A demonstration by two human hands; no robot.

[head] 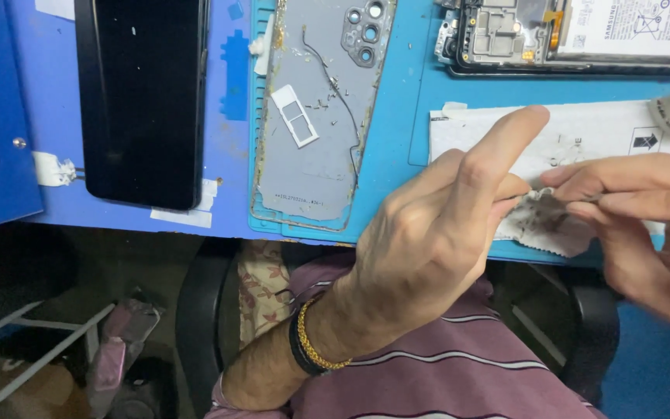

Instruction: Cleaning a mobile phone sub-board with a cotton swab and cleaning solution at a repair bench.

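Tissue [546, 221] — a crumpled, stained white scrap — sits pinched between both hands at the near edge of the blue counter [234, 155]. Around it, largest first: one glossy black phone screen [143, 97] lies flat at the left; one grey back cover [321, 116], rounded at the corners and pierced by camera holes, rests on the teal mat [401, 116] with a thin dark cable and tiny screws on it; one opened phone frame [575, 35] at the top right shows metal shields and a white-labelled battery. A white paper sheet [583, 136] with a small black arrow sign lies under the hands. Left hand [436, 233] has thumb and middle finger closed on the tissue, index finger raised; two bands, black and gold beads, circle its wrist. Right hand [637, 225] pinches the tissue's other edge with closed fingertips.
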